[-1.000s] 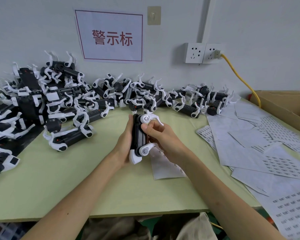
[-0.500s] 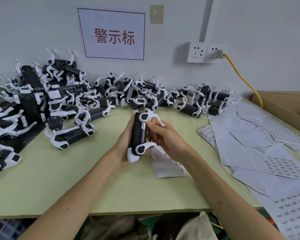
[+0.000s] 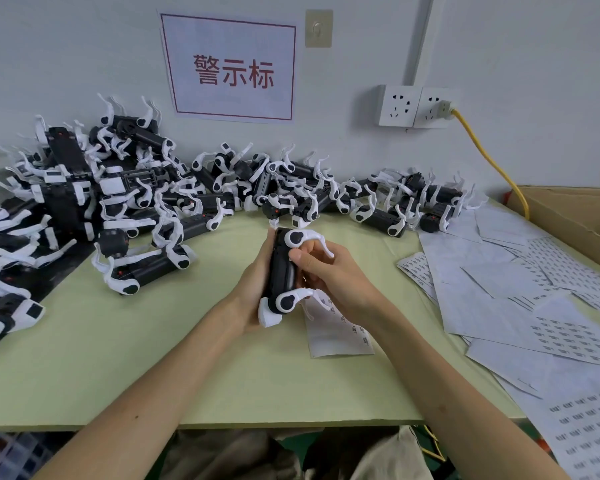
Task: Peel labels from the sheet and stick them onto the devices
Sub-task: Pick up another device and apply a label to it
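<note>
A black device with white curved arms [image 3: 282,271] stands on end above the green table. My left hand [image 3: 255,289] grips it from the left side and behind. My right hand [image 3: 329,278] holds its right side, thumb pressed on the black front face; the label under the thumb is hidden. A label sheet [image 3: 340,332] with a few small labels lies flat just under my right hand.
A long heap of black-and-white devices [image 3: 118,202] runs along the wall from far left to right. Many label sheets [image 3: 534,306] cover the table's right part. A cardboard box [image 3: 575,216] stands at far right. A yellow cable [image 3: 489,161] hangs from the wall sockets.
My right thumb has moved back onto the device's front, covering the small label that showed half a second ago. The device has barely shifted in my left hand.
</note>
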